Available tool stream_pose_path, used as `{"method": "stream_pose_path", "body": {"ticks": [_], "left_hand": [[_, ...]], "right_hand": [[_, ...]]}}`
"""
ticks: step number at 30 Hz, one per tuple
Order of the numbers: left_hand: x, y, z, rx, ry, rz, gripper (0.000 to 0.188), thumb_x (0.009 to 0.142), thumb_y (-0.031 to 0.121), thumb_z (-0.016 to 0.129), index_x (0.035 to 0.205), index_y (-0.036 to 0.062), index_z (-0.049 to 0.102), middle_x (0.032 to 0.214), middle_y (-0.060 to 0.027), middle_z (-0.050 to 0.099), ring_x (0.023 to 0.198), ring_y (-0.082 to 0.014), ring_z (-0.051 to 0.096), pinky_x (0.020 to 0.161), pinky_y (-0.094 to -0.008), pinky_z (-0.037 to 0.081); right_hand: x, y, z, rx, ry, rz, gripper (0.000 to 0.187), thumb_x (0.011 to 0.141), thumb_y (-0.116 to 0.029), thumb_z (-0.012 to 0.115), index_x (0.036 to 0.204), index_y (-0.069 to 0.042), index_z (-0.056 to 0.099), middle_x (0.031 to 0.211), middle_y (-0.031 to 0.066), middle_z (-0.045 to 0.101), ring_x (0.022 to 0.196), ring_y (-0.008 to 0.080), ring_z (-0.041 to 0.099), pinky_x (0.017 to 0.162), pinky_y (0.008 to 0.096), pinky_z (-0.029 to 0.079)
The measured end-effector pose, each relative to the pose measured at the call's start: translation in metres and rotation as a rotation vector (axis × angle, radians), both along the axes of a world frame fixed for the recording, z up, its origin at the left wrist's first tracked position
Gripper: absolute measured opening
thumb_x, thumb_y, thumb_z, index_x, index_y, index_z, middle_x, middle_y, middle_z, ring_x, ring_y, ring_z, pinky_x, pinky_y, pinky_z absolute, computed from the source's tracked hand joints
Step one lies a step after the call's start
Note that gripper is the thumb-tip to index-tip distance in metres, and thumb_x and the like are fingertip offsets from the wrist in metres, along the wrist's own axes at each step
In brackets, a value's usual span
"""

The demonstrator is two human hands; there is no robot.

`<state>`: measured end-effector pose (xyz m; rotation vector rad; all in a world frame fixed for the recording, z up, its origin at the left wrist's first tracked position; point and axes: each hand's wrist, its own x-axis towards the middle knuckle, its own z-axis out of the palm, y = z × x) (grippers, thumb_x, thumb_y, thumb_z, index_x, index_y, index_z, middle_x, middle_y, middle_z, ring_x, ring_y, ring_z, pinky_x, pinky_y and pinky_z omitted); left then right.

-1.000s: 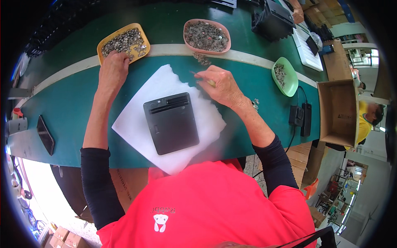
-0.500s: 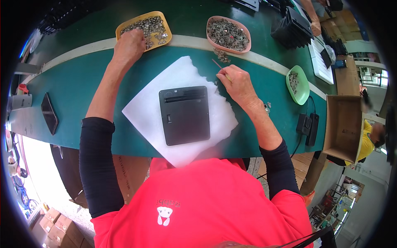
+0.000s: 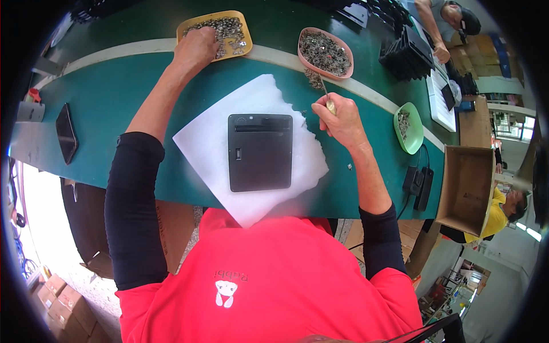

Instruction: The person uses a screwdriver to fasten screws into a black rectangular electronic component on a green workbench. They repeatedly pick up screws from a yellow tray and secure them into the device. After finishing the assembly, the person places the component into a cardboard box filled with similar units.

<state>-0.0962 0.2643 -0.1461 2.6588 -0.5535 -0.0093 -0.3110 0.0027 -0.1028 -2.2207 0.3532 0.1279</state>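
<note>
My left hand [image 3: 196, 50] reaches into the yellow tray [image 3: 250, 43] at the far left, its fingers bent down together among small shiny metal parts [image 3: 229, 28]. Whatever sits between its fingertips is hidden. In my right hand [image 3: 344, 121] is a small screwdriver [image 3: 331, 105] with a yellowish handle. Its thin shaft points away from me, toward a little heap of small parts [image 3: 314, 79] by the pink tray [image 3: 299, 50]. Between my arms a flat black case [image 3: 260, 160] with a slot along its far end lies on a white foam sheet [image 3: 200, 137].
A green tray [image 3: 416, 137] with small parts stands right, near black power adapters [image 3: 422, 188] and an open cardboard box [image 3: 466, 188]. A phone [image 3: 67, 133] lies far left. Black cases [image 3: 406, 54] are stacked at the back right, close to another person's hand [image 3: 441, 53].
My right hand has turned the screwdriver, so its shaft now points away toward the small heap. My left hand stays at the yellow tray. The whole view has shifted slightly.
</note>
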Motion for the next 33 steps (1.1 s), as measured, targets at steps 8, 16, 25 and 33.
{"method": "stream_pose_path", "body": {"ticks": [8, 16, 25, 33], "left_hand": [[-0.022, 0.012, 0.001, -0.274, -0.317, -0.03, 0.011, 0.088, 0.008, 0.06, 0.088, -0.002, 0.063, 0.082, -0.0189, 0.066, 0.078, -0.0333, 0.065, 0.071, -0.04, 0.052], [-0.148, 0.013, 0.031, -0.697, -0.055, -0.041, 0.015, 0.09, 0.002, 0.062, 0.104, 0.0, 0.066, 0.075, -0.0022, 0.063, 0.07, -0.0056, 0.057, 0.064, -0.023, 0.048], [-0.238, -0.003, 0.026, -1.135, 0.603, 0.127, 0.01, 0.09, 0.007, 0.066, 0.099, 0.0019, 0.067, 0.077, 0.0015, 0.064, 0.065, -0.004, 0.059, 0.056, -0.0197, 0.047], [-0.234, -0.008, 0.024, -1.243, 0.678, 0.257, 0.014, 0.091, 0.012, 0.065, 0.097, 0.0003, 0.069, 0.072, -0.0017, 0.065, 0.063, -0.0061, 0.06, 0.055, -0.0215, 0.049]], "right_hand": [[0.002, 0.018, 0.007, 0.587, 0.123, 0.067, 0.023, 0.089, -0.012, 0.067, 0.106, 0.003, 0.066, 0.064, 0.0025, 0.058, 0.044, 0.0031, 0.043, 0.038, 0.0176, 0.029], [0.001, 0.027, 0.007, 0.981, 0.185, 0.165, 0.023, 0.086, -0.014, 0.068, 0.102, 0.003, 0.068, 0.077, 0.0087, 0.064, 0.054, 0.007, 0.052, 0.042, 0.0185, 0.032], [-0.001, 0.058, 0.003, 0.925, 0.165, 0.18, 0.016, 0.091, -0.011, 0.065, 0.097, 0.004, 0.064, 0.076, 0.0089, 0.062, 0.049, 0.0076, 0.051, 0.036, 0.0181, 0.033], [-0.007, 0.079, -0.008, 0.947, 0.207, 0.066, 0.019, 0.09, -0.018, 0.068, 0.1, -0.001, 0.065, 0.069, 0.0039, 0.063, 0.053, 0.0077, 0.055, 0.043, 0.0195, 0.036]]}}
